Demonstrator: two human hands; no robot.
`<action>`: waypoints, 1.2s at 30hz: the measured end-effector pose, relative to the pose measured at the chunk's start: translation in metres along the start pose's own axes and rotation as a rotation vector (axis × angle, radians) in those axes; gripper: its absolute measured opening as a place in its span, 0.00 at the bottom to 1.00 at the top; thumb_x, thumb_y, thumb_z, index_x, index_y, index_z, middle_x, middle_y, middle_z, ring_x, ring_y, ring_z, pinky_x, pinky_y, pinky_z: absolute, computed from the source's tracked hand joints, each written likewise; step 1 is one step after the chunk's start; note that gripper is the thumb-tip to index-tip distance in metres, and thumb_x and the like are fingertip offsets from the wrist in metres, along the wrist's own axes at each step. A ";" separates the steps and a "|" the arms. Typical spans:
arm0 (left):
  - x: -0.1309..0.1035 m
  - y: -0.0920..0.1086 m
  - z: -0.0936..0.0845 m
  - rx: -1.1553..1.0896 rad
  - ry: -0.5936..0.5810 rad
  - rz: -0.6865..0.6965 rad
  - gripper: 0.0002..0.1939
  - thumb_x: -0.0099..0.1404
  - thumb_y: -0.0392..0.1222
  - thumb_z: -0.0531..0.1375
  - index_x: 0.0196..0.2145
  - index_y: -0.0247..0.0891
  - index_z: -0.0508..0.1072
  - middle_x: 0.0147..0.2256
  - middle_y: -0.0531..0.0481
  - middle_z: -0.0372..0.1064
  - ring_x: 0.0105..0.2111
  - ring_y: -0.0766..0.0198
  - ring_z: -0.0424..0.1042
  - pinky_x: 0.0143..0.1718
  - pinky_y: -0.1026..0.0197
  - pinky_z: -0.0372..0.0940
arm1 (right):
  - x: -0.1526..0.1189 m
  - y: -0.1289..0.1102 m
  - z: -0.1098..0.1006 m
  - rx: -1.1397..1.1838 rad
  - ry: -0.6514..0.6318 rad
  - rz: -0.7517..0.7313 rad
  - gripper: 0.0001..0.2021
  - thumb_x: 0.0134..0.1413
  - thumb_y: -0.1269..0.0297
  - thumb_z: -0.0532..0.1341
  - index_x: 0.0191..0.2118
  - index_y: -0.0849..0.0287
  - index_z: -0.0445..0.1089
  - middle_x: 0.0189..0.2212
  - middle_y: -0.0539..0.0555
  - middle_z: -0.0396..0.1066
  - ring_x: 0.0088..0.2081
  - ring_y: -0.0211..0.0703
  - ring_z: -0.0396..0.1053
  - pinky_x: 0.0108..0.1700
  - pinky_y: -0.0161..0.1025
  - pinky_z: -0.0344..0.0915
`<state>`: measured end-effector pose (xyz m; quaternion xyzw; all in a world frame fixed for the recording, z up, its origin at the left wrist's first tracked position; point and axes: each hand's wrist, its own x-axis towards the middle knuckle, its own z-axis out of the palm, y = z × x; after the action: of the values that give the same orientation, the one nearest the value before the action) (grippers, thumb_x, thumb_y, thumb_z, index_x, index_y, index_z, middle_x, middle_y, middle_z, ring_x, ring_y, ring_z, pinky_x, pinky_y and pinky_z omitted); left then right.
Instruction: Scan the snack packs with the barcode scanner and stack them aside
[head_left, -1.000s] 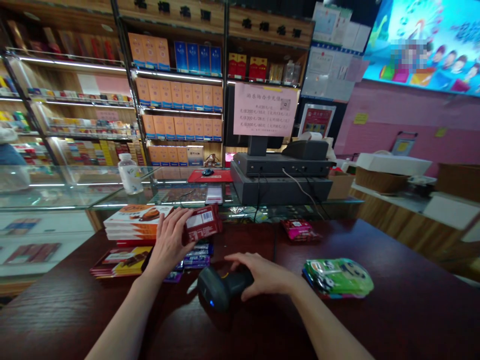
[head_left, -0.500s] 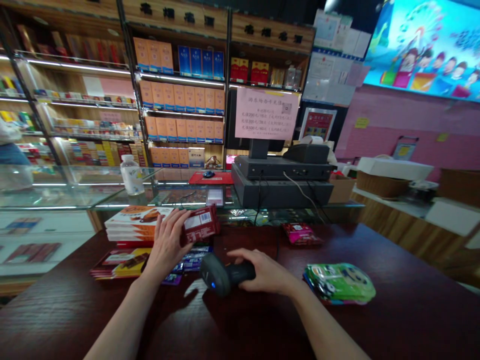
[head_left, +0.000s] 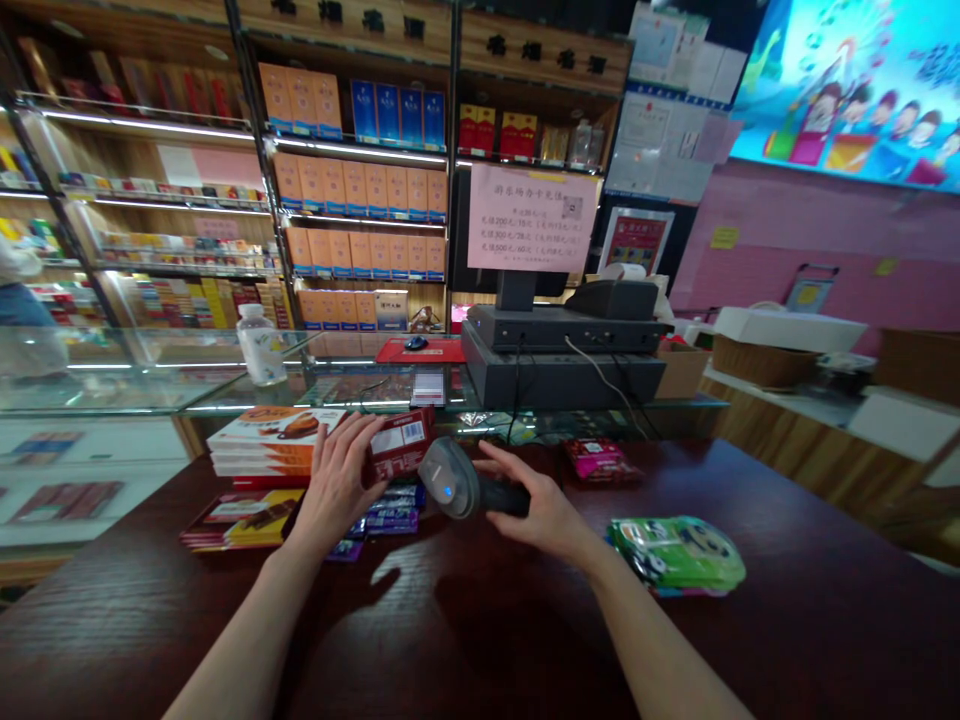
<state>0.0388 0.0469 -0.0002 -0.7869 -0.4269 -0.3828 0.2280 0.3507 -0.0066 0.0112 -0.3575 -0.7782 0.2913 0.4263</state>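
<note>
While the left hand (head_left: 341,485) is clamping its fingers on a rectangular dark-red packet (head_left: 395,456) over the brown desk (head_left: 390,650), the right hand (head_left: 546,512), fingers wrapped around a dark-grey plastic scanner (head_left: 454,482), is raising it nearer the packet's barcode (head_left: 413,432).

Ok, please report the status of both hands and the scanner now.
Left hand holding dark-red packet, barcode showing. Right hand gripping scanner, blue light on. Nothing visible covering the barcode.

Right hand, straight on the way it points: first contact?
Probably the dark red packet in the left hand, met by the scanner that the right hand holds; depth between them is unclear in this one view.
</note>
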 end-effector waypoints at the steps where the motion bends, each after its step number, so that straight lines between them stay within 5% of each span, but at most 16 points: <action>1: 0.000 0.000 0.000 -0.002 -0.001 0.001 0.42 0.61 0.36 0.62 0.68 0.43 0.48 0.61 0.39 0.63 0.65 0.45 0.57 0.68 0.33 0.43 | 0.000 0.000 0.000 0.011 -0.006 0.001 0.40 0.50 0.72 0.65 0.69 0.49 0.55 0.58 0.56 0.71 0.58 0.48 0.70 0.62 0.47 0.61; 22: -0.003 -0.005 0.007 0.015 0.037 0.026 0.39 0.62 0.36 0.61 0.67 0.40 0.50 0.60 0.37 0.64 0.65 0.45 0.58 0.67 0.33 0.45 | 0.000 0.004 -0.001 0.007 -0.043 -0.012 0.42 0.49 0.74 0.66 0.69 0.47 0.54 0.55 0.54 0.73 0.53 0.46 0.72 0.58 0.45 0.63; 36: 0.000 -0.006 0.004 0.010 0.046 0.049 0.38 0.64 0.37 0.61 0.68 0.41 0.50 0.61 0.37 0.63 0.66 0.45 0.57 0.67 0.33 0.45 | 0.000 -0.005 0.027 -0.234 -0.495 0.047 0.43 0.51 0.66 0.67 0.69 0.36 0.50 0.58 0.46 0.72 0.58 0.52 0.67 0.61 0.50 0.51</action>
<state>0.0355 0.0529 -0.0030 -0.7870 -0.4040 -0.3931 0.2509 0.3258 -0.0136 0.0020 -0.3400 -0.8786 0.2878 0.1723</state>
